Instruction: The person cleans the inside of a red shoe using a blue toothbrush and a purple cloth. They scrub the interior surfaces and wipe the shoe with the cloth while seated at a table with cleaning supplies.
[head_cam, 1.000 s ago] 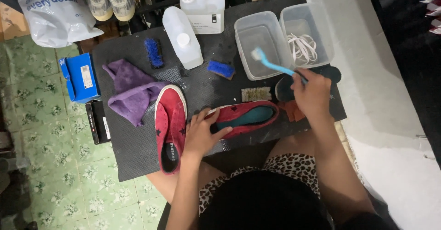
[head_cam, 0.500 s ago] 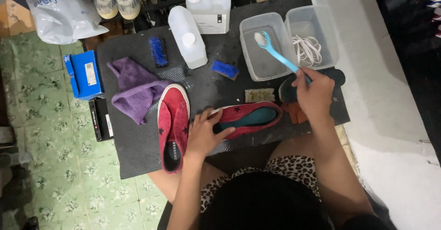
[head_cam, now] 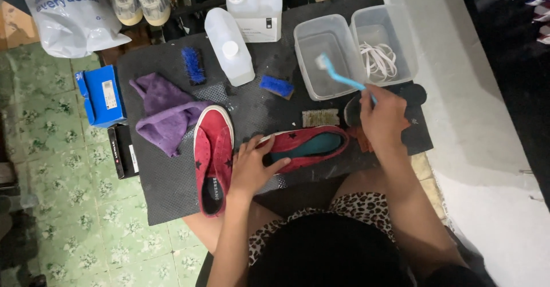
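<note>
My right hand (head_cam: 382,115) grips a light blue toothbrush (head_cam: 339,76), its bristle head held over a clear plastic tub of water (head_cam: 327,58). My left hand (head_cam: 250,166) rests on the toe end of a red slip-on shoe with a teal insole (head_cam: 306,148), which lies on its side on the black mat (head_cam: 172,189). The second red shoe (head_cam: 212,158) lies sole-down just left of that hand, its opening toward me.
On the mat lie a purple cloth (head_cam: 166,115), two blue brushes (head_cam: 193,65) (head_cam: 277,86), a pale bristle brush (head_cam: 321,118) and two white jugs (head_cam: 230,46) (head_cam: 256,9). A second tub (head_cam: 382,46) holds white laces. A blue box (head_cam: 103,95) lies left on green tiles.
My right hand has swung the toothbrush from above the shoe toward the water tub, so its head now sits over the tub. My left hand stays on the shoe.
</note>
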